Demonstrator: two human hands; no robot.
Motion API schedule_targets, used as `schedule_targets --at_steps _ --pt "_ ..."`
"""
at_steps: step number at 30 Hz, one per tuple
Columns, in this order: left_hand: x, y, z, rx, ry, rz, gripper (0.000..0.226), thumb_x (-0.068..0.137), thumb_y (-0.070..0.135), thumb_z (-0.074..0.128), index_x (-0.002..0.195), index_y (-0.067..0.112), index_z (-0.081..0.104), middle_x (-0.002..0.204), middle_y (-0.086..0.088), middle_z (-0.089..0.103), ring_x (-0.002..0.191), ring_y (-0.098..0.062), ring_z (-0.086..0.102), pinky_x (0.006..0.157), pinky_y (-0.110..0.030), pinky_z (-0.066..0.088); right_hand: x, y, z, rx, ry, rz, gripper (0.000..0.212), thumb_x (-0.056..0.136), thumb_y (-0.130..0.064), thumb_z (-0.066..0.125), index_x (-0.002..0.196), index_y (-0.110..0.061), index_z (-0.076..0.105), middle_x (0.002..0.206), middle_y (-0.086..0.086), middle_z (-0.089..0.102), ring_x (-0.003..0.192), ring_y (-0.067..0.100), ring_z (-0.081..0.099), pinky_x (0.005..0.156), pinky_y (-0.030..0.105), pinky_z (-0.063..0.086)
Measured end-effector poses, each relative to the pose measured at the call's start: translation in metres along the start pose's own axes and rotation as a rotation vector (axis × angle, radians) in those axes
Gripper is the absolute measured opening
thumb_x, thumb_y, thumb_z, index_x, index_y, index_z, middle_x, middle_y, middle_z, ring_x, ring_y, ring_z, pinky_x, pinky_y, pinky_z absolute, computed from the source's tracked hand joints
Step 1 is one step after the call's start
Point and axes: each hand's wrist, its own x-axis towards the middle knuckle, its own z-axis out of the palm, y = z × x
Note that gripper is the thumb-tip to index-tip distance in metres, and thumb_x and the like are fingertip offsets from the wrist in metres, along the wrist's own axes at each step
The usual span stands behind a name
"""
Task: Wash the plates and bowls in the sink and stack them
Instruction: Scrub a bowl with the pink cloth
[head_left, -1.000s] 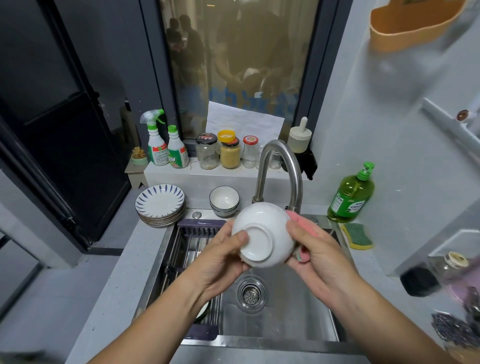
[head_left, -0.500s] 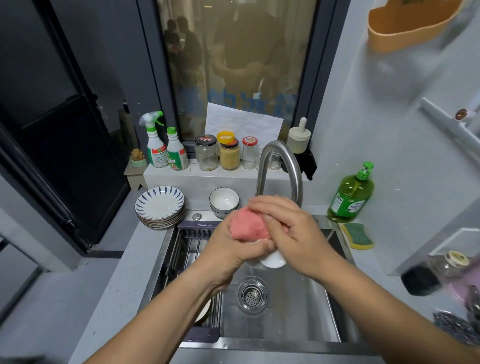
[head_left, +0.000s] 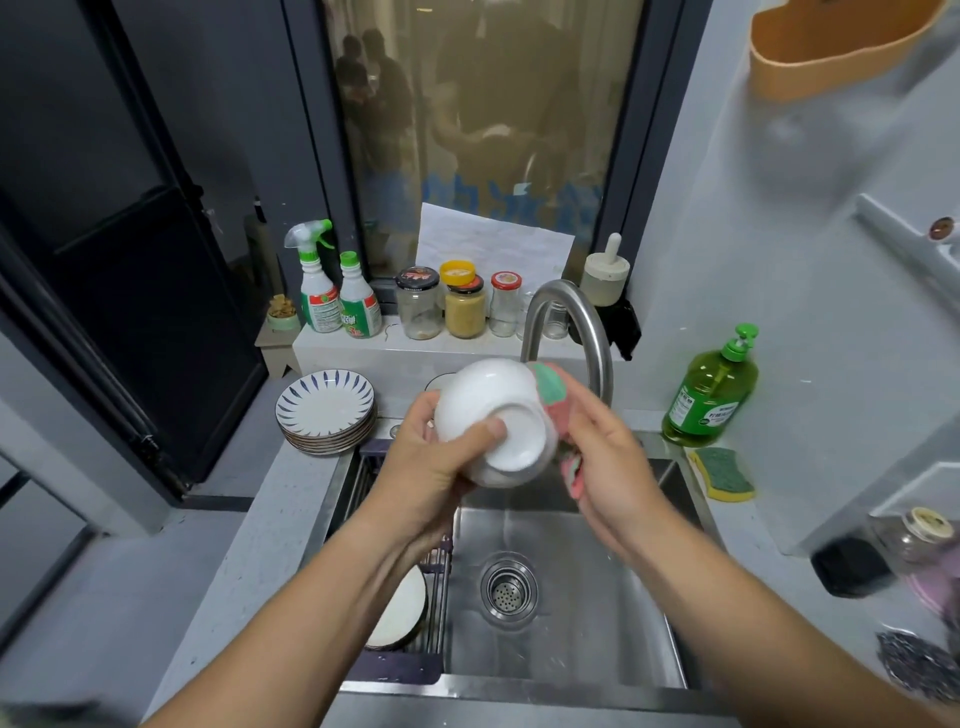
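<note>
My left hand grips a white bowl above the sink, its foot ring turned toward me and my thumb on the base. My right hand holds a pink and green cloth against the bowl's right side. A stack of blue-patterned plates sits on the counter at the sink's back left. Behind my left hand a second bowl shows only a sliver of rim. Another plate lies on the drying rack inside the sink, partly under my left forearm.
The curved tap rises just behind the bowl. Green dish soap and a yellow-green sponge stand on the right counter. Spray bottles and jars line the window ledge. The drain is open.
Half a second ago both hands were closed over the bowl with the cloth on top. Now the bowl's base faces me again and the cloth has moved round to its right side.
</note>
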Motion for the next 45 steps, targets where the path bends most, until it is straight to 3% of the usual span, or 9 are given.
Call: schedule_targets --at_steps 3,9,14,18,22,31,36,40,45 --pt "-0.003 -0.006 0.010 -0.144 0.036 -0.010 0.057 0.063 0.010 0.085 0.112 0.014 0.055 0.099 -0.009 0.074 0.089 -0.022 0.072 0.079 -0.043 0.062 -0.019 0.009 0.015 0.104 0.120 -0.002 0.036 0.106 -0.019 0.043 0.127 -0.039 0.064 0.115 -0.008 0.073 0.052 0.000 0.048 0.042 0.010 0.035" --pt "-0.015 -0.022 0.024 -0.145 0.074 -0.032 0.052 0.069 0.005 0.076 0.116 0.012 0.055 0.101 -0.010 0.076 0.092 -0.024 0.073 0.088 -0.050 0.058 0.004 -0.002 0.015 -0.036 0.159 -0.127 0.026 0.103 -0.022 0.051 0.123 -0.032 0.064 0.124 -0.006 0.070 0.106 0.003 0.068 0.079 0.014 0.052" --pt "-0.005 -0.017 0.033 -0.281 0.190 -0.042 0.049 0.076 0.008 0.078 0.117 0.014 0.052 0.123 -0.026 0.068 0.111 -0.045 0.069 0.094 -0.063 0.052 -0.015 0.026 0.026 -0.073 0.129 -0.150 0.044 0.106 -0.023 0.045 0.125 -0.061 0.056 0.145 -0.004 0.053 0.098 0.001 0.045 0.078 0.015 0.037" --pt "-0.011 -0.031 0.046 -0.159 0.239 -0.091 0.033 0.090 0.001 0.068 0.119 0.011 0.054 0.114 -0.021 0.072 0.095 -0.031 0.075 0.076 -0.037 0.061 -0.008 0.019 0.023 0.039 0.207 -0.112 0.034 0.098 -0.036 0.057 0.131 -0.042 0.058 0.138 -0.012 0.061 0.108 0.003 0.057 0.075 0.013 0.043" --pt "-0.008 -0.026 0.039 0.018 0.143 -0.294 0.023 0.091 0.016 0.070 0.113 0.017 0.064 0.104 -0.017 0.077 0.079 -0.011 0.071 0.088 -0.035 0.059 0.009 0.012 0.002 -0.222 0.130 -0.183 0.044 0.086 -0.045 0.065 0.129 -0.037 0.061 0.140 0.002 0.056 0.125 0.005 0.058 0.110 0.038 0.045" --pt "0.018 0.015 0.013 0.471 -0.181 -0.509 0.057 0.070 0.028 0.082 0.125 0.023 0.065 0.113 -0.005 0.074 0.102 -0.025 0.072 0.084 -0.046 0.061 0.036 -0.031 -0.023 -0.556 -0.371 0.034 0.019 0.093 -0.022 0.070 0.101 -0.039 0.072 0.110 -0.021 0.072 0.106 -0.007 0.064 0.093 0.013 0.045" --pt "0.022 0.005 0.012 0.276 -0.077 -0.511 0.045 0.077 0.025 0.079 0.119 0.019 0.066 0.110 -0.010 0.074 0.101 -0.033 0.072 0.082 -0.054 0.060 0.036 -0.010 -0.012 -0.512 -0.137 0.029 0.026 0.104 -0.029 0.048 0.112 -0.035 0.073 0.137 -0.012 0.056 0.125 0.001 0.052 0.112 0.025 0.034" --pt "0.014 -0.012 0.017 -0.250 0.104 -0.472 0.038 0.094 0.023 0.064 0.131 0.014 0.067 0.121 -0.017 0.073 0.094 -0.033 0.075 0.078 -0.054 0.063 0.012 0.033 0.007 -0.473 0.006 -0.209 0.039 0.105 -0.035 0.038 0.139 -0.034 0.057 0.161 -0.012 0.025 0.149 0.000 0.018 0.124 0.028 0.015" --pt "0.014 -0.022 0.010 -0.521 0.131 -0.439 0.051 0.094 0.030 0.066 0.137 0.003 0.064 0.138 -0.011 0.065 0.129 -0.021 0.062 0.117 -0.033 0.041 -0.009 0.075 0.017 -0.783 -0.114 -0.540 0.049 0.104 -0.030 0.034 0.152 -0.037 0.037 0.169 -0.009 -0.001 0.155 0.018 -0.007 0.125 0.028 -0.002"
